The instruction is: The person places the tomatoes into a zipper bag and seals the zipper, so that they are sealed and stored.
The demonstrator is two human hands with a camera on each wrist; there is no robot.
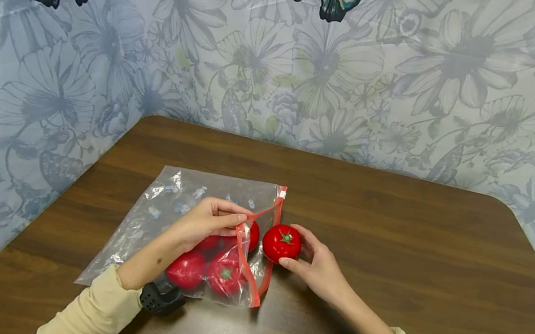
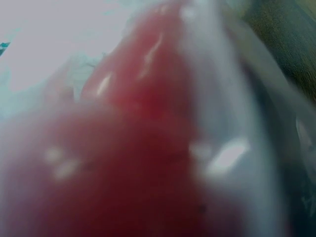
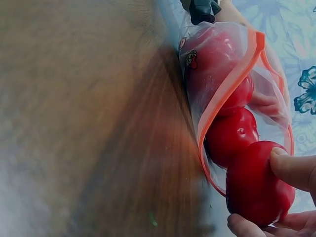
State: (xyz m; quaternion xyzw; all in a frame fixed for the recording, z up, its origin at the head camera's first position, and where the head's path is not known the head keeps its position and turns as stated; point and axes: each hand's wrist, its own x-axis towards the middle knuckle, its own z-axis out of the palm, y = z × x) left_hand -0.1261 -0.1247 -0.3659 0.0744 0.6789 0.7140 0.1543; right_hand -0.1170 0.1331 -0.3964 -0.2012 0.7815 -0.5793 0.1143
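Head view, right grip [image 1: 314, 264]: thumb and fingers pinch a tomato [image 1: 282, 245] from its right, so its left side faces the bag.
Held tomato: at the bag's mouth, over the lower part of the red edge, stem up; whether it touches the fruit inside, I cannot tell.
Left grip [image 1: 208, 222]: thumb and fingertips pinch the upper part of the red edge [image 1: 244, 265], holding it raised.
Bag [image 1: 125, 244]: clear plastic, lying on the tabletop, mouth toward the right grip.
Bagged tomatoes [image 1: 225, 276]: several, bunched near the mouth.
Loading step: apparently one more tomato is being fed in, with the entry not yet finished.
Next move: likely calls for keeping the edge up, pushing the tomato left past it, then letting go inside.
Crowded mouth: the fruit there may block entry; nudging it deeper could help.
Tabletop [image 1: 406, 238]: brown wood, under everything.
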